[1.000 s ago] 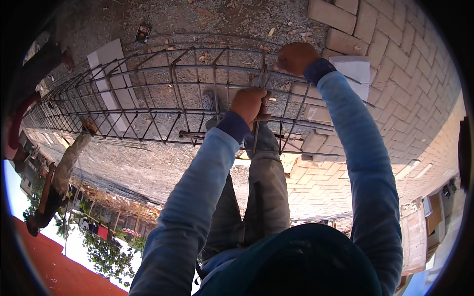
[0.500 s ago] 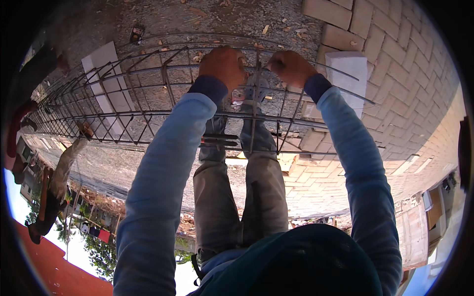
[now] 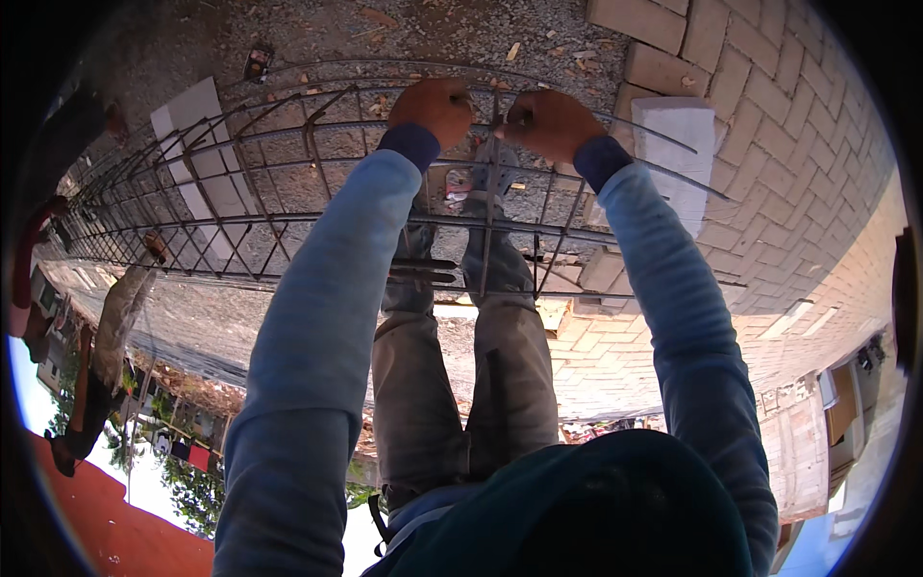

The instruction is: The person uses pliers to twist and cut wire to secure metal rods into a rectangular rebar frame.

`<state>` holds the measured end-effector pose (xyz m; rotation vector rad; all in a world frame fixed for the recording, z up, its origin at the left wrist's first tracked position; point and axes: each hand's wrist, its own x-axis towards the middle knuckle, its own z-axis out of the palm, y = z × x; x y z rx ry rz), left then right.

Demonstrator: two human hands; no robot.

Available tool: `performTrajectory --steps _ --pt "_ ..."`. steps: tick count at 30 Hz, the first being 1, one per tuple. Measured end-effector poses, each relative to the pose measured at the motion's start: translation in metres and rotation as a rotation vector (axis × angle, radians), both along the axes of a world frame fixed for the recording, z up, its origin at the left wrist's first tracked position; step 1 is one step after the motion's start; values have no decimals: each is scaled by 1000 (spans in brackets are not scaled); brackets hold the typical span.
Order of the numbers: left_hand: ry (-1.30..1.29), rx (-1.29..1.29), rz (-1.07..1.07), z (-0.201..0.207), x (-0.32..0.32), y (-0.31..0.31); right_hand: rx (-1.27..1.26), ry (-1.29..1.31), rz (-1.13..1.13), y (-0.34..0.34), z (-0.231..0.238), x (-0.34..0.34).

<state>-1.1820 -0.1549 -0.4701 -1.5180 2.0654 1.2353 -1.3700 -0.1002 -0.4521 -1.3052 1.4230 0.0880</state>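
Observation:
A long cage of steel reinforcing bars (image 3: 279, 219) with square stirrups stretches from the far left across in front of my legs. My left hand (image 3: 431, 112) is at the bar farthest from me, its fingers curled closed, left of an upright stirrup (image 3: 489, 207). Just right of that stirrup, my right hand (image 3: 550, 126) is pinched closed, its fingertips beside the steel. Whatever the fingers hold is too small or hidden to make out. Two short dark bars (image 3: 421, 270) lie side by side near my left shin, below the hands.
A pale board (image 3: 204, 159) lies under the cage on the left, and a white slab (image 3: 673, 144) lies on the right. Brick paving (image 3: 769, 183) covers the right side; gravel with scraps lies ahead. Other people (image 3: 106, 351) are at the left, near the cage's far end.
My right hand has shifted left, closer to the stirrup, and its forearm has swung inward. My left hand has moved slightly up and left. The cage appears slightly shifted in view.

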Motion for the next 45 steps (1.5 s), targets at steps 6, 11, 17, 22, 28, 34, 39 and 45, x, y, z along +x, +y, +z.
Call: performTrajectory --steps 6,11,17,22,28,34,39,45 --pt "156 -568 122 -6 0 24 -89 60 -51 3 -6 5" --pt "245 -506 -186 7 5 29 -108 25 -108 8 -4 10" --pt "-100 -53 -431 10 -16 19 -130 91 -326 27 2 24" --pt "-164 165 -427 6 -15 11 -102 89 -313 23 11 27" --pt "7 -111 164 53 10 69 -133 164 -294 25 2 22" --pt "168 -157 210 31 11 86 -49 141 -202 12 8 25" --pt "-10 -117 -152 49 -12 61 -88 218 -158 20 2 29" --pt "-41 258 90 32 -15 14 -158 190 -543 43 17 47"
